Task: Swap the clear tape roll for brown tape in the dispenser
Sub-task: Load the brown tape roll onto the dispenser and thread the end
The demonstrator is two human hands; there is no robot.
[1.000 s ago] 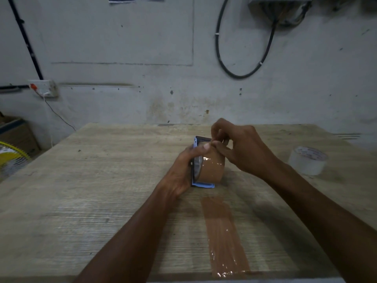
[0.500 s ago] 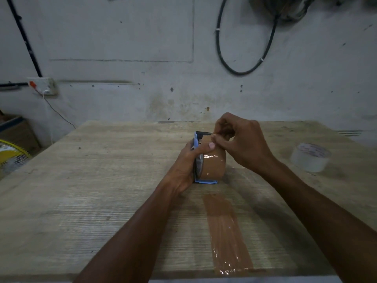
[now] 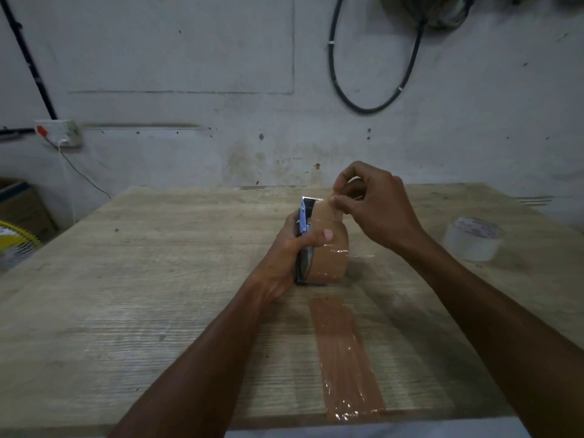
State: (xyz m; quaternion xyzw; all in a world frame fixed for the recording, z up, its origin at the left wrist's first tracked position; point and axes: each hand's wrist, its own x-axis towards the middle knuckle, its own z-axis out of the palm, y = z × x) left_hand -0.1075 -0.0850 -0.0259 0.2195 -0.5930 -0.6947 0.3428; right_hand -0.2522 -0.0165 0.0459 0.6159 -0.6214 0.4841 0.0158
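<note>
A blue tape dispenser stands on edge at the middle of the wooden table, with a brown tape roll mounted in it. My left hand grips the dispenser and roll from the left, thumb across the roll's top. My right hand pinches the loose brown tape end just above the roll, beside the serrated blade. The clear tape roll lies on the table at the right, apart from both hands.
A strip of brown tape is stuck to the table toward the near edge. A yellow fan and a cardboard box stand off the table's left side. A black cable hangs on the wall behind.
My right hand has pulled the brown tape end up and away from the roll toward the blade. My left thumb has slid down onto the roll. The blade's teeth now show.
</note>
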